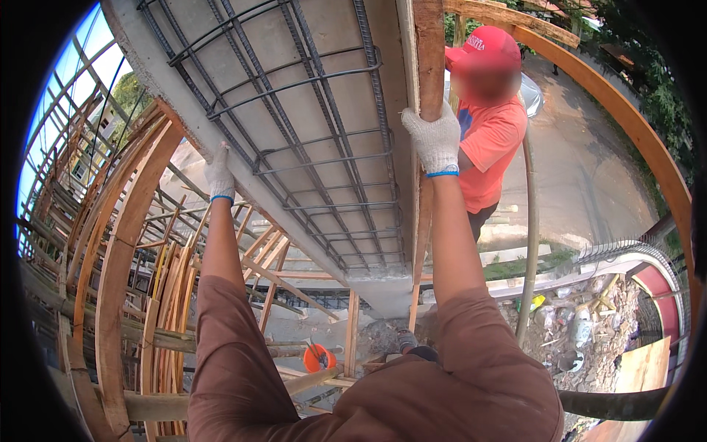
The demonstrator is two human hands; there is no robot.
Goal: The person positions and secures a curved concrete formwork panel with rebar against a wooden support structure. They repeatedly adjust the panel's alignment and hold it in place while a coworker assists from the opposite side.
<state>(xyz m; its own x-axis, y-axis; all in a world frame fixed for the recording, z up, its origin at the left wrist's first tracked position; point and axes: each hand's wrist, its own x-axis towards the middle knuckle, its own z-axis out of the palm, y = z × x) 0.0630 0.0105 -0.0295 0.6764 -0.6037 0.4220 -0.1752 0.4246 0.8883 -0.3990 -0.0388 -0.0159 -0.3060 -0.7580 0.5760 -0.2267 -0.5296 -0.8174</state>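
A long trough-shaped form of grey-faced panels with wooden edges runs away from me, with a cage of steel rebar inside it. My left hand, in a white knit glove with a blue cuff, is at the left panel's edge. One finger shows stretched along that edge; the others are mostly hidden behind it. Higher up on the right, my right hand, gloved alike, is closed around the edge of the right-hand timber board. Both arms reach forward.
A co-worker in a red cap and coral shirt stands just right of the form. Wooden and bamboo scaffolding crowds the left. An orange bucket sits below. Rubble lies lower right, beside a curved wall, with a road beyond.
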